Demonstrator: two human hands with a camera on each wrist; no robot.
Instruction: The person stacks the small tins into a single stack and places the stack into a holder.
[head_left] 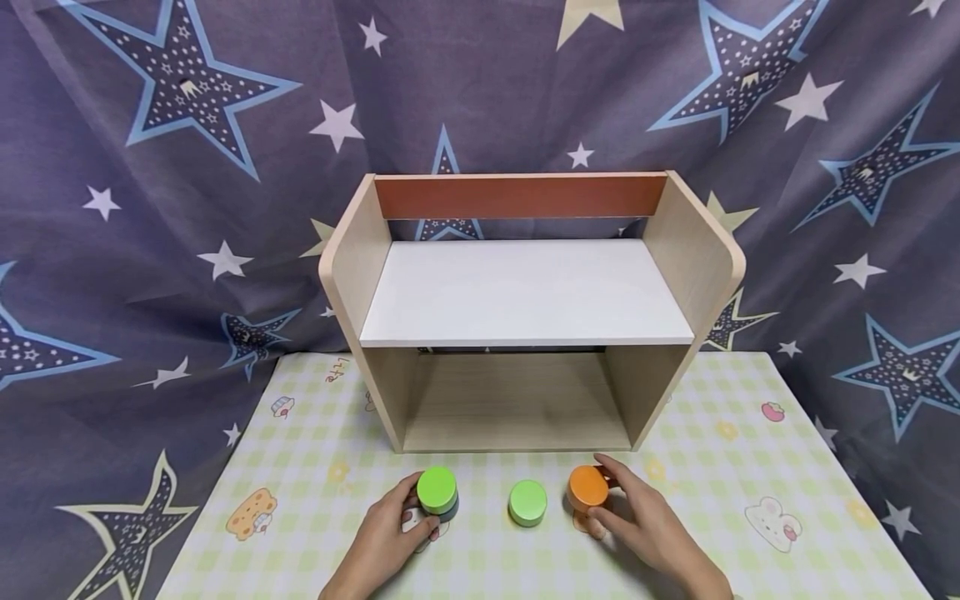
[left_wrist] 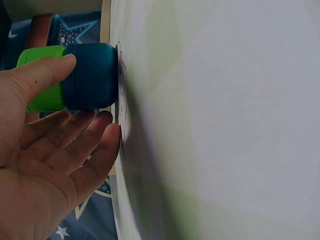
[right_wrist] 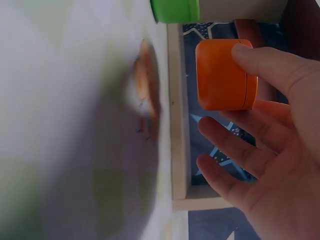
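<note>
My left hand (head_left: 386,529) is at a stack of two small round containers: a bright green container (head_left: 437,487) on top of a dark blue container (left_wrist: 92,80). Its thumb lies along the green one, tip reaching the seam with the blue one, while the fingers curve round the other side. The blue container stands on the table. With thumb and fingers, my right hand (head_left: 645,517) holds an orange container (right_wrist: 225,75), raised a little off the tabletop. Another, lighter green container (head_left: 528,503) stands between the two hands.
A wooden shelf unit (head_left: 525,400) with a white upper board (head_left: 525,287) stands just behind the containers. The table (head_left: 720,525) wears a checked, printed cloth. A dark star-patterned curtain (head_left: 285,75) hangs behind and to both sides.
</note>
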